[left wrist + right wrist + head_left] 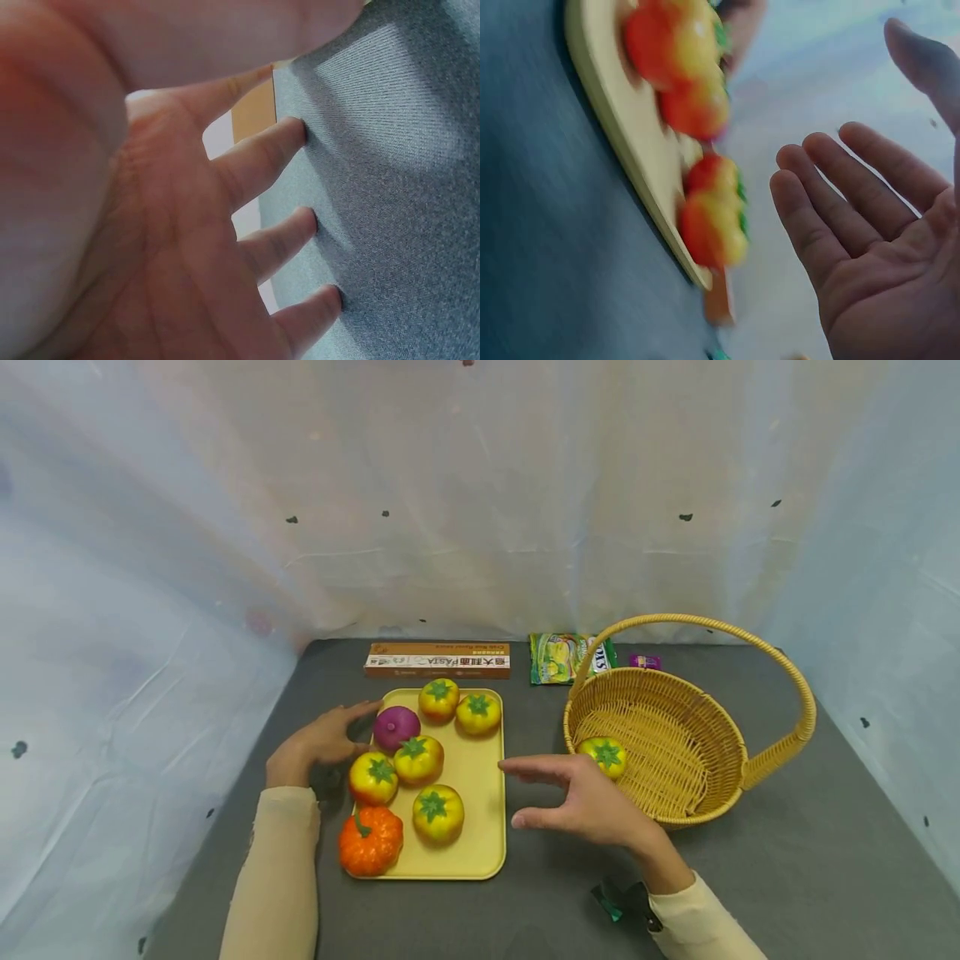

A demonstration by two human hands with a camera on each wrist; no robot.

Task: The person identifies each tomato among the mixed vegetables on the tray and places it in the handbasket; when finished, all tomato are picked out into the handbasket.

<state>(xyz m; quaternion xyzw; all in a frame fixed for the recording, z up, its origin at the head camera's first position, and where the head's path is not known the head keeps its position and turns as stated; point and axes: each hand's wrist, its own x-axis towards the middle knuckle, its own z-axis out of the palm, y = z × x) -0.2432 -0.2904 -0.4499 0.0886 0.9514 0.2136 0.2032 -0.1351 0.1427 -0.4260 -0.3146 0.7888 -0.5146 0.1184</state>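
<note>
My left hand (pixel 322 740) is at the left edge of the yellow tray (pixel 480 818), beside a purple onion (pixel 397 727). Its fingers are spread, and in the left wrist view several fingertips meet the grey cloth (pixel 405 195); whether it touches the tray I cannot tell. Just right of the tray hovers my right hand (pixel 581 802), fingers extended, thumb apart, holding nothing. On the tray lie several yellow-red persimmons (pixel 438 815) with green tops and an orange pumpkin (pixel 371 841). Another persimmon (pixel 604 755) is in the wicker basket (pixel 727 727), partly behind my right hand.
Behind the tray lies a brown and white pasta box (pixel 438 661). A green candy bag (pixel 555 658) and a small purple packet (pixel 645 662) are at the back, near the basket, whose tall handle (pixel 806 710) arches up. White sheeting (pixel 480 527) encloses the table.
</note>
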